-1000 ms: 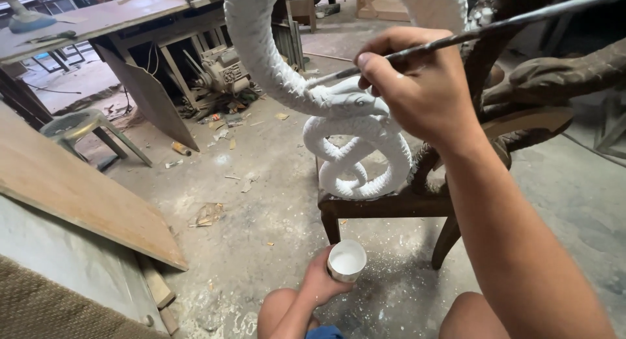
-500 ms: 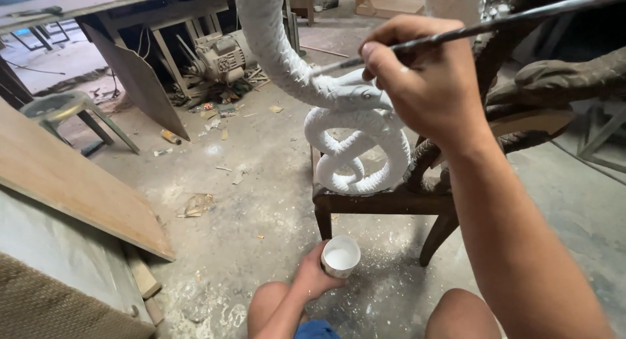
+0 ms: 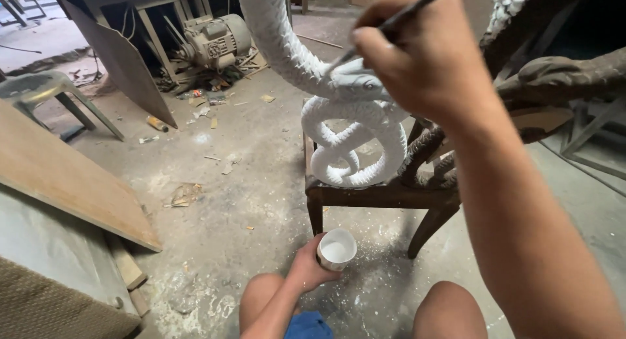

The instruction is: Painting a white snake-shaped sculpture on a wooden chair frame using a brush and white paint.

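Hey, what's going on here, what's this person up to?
A person is painting a carved snake sculpture white. The right hand holds a thin brush with its tip at the snake's head, while the left hand holds a small cup of white paint low near the knees. The coiled snake sits on a dark wooden stand; another carved piece beside it is unpainted brown.

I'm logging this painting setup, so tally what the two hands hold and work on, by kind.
Paintbrush, held in the right hand: 1
Cup of white paint, held in the left hand: 1
White-painted carved snake, which the brush tip meets: 1
Dark wooden stand under the coils: 1
Total: 4
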